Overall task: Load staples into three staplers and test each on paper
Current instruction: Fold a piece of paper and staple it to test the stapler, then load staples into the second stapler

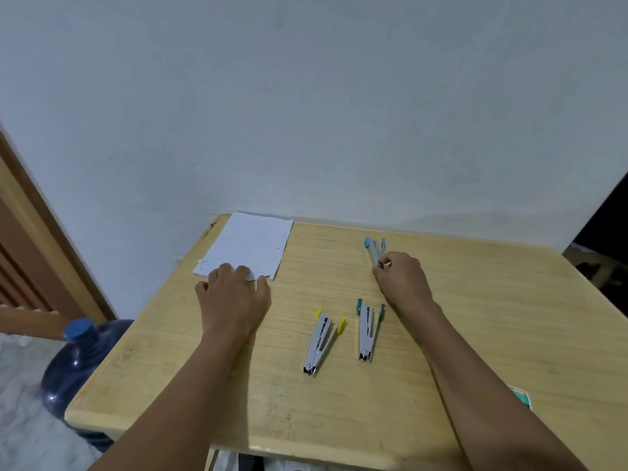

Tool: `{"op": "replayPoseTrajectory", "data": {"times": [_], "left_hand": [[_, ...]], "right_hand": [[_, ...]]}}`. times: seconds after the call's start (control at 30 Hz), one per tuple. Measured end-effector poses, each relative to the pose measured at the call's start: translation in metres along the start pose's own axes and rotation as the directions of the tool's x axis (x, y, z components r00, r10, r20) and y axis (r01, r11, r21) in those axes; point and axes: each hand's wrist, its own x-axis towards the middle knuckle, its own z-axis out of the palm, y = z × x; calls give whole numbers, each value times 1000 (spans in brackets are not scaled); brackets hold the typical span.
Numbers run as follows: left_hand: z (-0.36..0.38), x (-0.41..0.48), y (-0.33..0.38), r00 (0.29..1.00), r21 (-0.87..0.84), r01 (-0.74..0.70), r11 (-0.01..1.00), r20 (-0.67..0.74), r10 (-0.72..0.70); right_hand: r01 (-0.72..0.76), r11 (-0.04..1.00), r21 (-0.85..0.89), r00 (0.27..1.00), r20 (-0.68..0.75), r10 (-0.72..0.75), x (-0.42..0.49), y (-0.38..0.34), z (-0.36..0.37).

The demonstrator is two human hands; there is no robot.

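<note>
Three small metal staplers lie spread apart on a light wooden table (492, 317). The yellow-tipped stapler (321, 339) and the green-tipped stapler (367, 329) lie untouched near the middle. Farther back lies the blue-tipped stapler (373, 248), and my right hand (401, 280) pinches its near hinge end. A white paper sheet (248, 244) rests at the table's back left corner. My left hand (234, 294) lies on the sheet's near edge with fingers bent over it.
A green and white small box (521, 396) pokes out beside my right forearm near the table's right front. A blue water jug (78, 362) stands on the floor left of the table. A wall runs close behind the table, and a wooden door frame (40, 232) is at far left.
</note>
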Motion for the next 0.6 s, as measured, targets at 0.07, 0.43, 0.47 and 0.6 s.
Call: {"op": "replayPoseTrajectory", "data": {"times": [0.07,0.43,0.47,0.6], "left_hand": [[0,0,0,1000,4,1,1000,3,-1],[-3,-1,0,1000,7,2,1000,2,-2],[-3,-1,0,1000,9,2,1000,2,-2],[-2,-1,0,1000,9,1,1000,-1,-1]], "right_hand": [[-25,1000,0,999,-26,25,4,-1,4],[-61,997,-44,997,32,63,14,-3,-11],[-63,997,-32,997,48,65,10,-5,-14],[-24,998,-63,996,85,29,-14,-11,-37]]}}
